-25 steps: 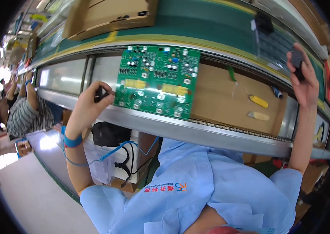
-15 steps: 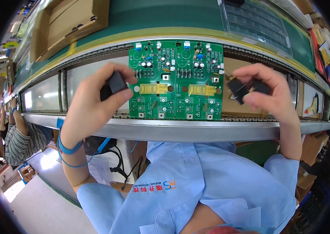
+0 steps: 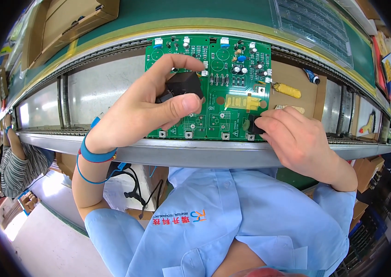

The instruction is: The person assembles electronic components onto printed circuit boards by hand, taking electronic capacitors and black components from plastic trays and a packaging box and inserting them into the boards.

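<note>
Left hand [image 3: 140,111] pinches a small black boxy component [image 3: 180,87] between thumb and forefinger, holding it just over the left half of the green rectangular circuit board [image 3: 214,87]; whether its pins touch the board cannot be told. Right hand [image 3: 297,143] has its fingertips bunched, pressing a second small black component [image 3: 253,124] onto the board near its lower right corner. A moment ago the right hand was up at the far right of the line with its part, then both hands held their parts in the air in front of the board; now both are down at the board, so my read is that the two parts are being seated, the right one further along than the left. The board lies on the grey metal conveyor line [image 3: 112,92], against its near steel rail [image 3: 195,154], and sits further right in view than before, though the head camera also shifted. On the board: yellow tape strip [image 3: 244,102], small capacitors and white connectors along its far edge. Blue wrist strap with coiled cord [image 3: 94,154] on the left wrist. Brown cardboard sheet [image 3: 299,78] with a yellow tool [image 3: 287,90] just right of the board. Cardboard box [image 3: 73,18] at the far left edge of the line, clear plastic tray [image 3: 315,23] at the far right. Another person in a striped shirt [image 3: 13,166] at the left.
</note>
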`<action>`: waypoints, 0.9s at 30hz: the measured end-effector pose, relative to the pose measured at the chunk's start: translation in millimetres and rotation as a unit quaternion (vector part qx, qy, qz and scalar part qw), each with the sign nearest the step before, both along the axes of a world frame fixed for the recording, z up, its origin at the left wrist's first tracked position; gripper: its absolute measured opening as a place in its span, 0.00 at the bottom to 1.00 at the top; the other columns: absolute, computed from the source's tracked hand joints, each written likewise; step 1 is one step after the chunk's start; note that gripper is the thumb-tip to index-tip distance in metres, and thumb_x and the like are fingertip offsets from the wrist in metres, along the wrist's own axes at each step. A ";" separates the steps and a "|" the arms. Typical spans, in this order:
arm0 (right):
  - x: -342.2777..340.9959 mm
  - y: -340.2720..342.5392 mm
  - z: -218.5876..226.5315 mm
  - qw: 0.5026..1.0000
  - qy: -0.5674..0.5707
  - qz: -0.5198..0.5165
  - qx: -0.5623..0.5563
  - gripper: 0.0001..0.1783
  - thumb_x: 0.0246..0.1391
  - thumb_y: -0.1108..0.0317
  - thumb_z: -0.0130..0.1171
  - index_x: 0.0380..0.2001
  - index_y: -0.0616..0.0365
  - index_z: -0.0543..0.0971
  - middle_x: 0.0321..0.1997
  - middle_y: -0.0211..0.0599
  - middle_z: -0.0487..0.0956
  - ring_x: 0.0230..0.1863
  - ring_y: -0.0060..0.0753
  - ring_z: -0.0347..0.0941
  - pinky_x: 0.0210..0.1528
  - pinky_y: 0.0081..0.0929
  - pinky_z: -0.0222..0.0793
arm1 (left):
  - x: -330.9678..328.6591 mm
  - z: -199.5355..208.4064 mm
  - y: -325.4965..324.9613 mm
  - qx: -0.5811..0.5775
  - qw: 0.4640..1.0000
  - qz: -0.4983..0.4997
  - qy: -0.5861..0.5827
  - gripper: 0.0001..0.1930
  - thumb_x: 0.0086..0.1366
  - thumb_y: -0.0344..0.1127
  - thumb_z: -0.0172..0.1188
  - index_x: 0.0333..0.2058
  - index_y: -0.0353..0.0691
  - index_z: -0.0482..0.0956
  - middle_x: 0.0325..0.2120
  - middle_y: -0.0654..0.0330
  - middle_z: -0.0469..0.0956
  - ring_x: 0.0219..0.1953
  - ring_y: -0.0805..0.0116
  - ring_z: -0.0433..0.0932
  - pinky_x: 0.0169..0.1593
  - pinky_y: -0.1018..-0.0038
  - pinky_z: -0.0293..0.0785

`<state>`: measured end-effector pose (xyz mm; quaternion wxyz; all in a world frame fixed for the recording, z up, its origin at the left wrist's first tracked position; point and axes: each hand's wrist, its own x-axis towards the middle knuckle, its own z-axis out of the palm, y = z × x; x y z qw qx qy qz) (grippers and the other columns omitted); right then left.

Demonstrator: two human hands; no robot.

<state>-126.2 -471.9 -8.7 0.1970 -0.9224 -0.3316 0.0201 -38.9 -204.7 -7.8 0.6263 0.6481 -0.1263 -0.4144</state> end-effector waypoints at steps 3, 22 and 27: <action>-1.0 2.6 -1.0 0.999 -0.032 0.006 -0.020 0.14 0.41 0.72 0.57 0.35 0.61 0.75 0.32 0.32 0.74 0.31 0.28 0.71 0.22 0.21 0.69 | 1.5 -1.5 1.4 0.067 0.997 -0.001 -0.039 0.31 0.60 0.48 0.63 0.54 0.35 0.64 0.31 0.60 0.76 0.21 0.83 0.66 0.22 0.87 0.59; 31.3 -22.9 14.7 0.978 0.135 -0.026 0.158 0.13 0.44 0.73 0.59 0.37 0.60 0.74 0.33 0.32 0.73 0.36 0.33 0.71 0.39 0.26 0.69 | -27.0 -6.7 1.2 0.035 0.989 0.007 -0.142 0.33 0.60 0.40 0.62 0.61 0.37 0.59 0.34 0.62 0.73 0.25 0.80 0.66 0.30 0.85 0.62; 34.0 -36.4 -5.1 0.910 0.289 -0.088 0.285 0.16 0.46 0.76 0.55 0.42 0.61 0.73 0.37 0.32 0.70 0.43 0.29 0.66 0.47 0.22 0.62 | -29.0 -1.3 -20.7 0.198 0.878 -0.082 -0.428 0.29 0.47 0.32 0.70 0.49 0.40 0.71 0.30 0.61 0.77 0.24 0.71 0.74 0.28 0.77 0.71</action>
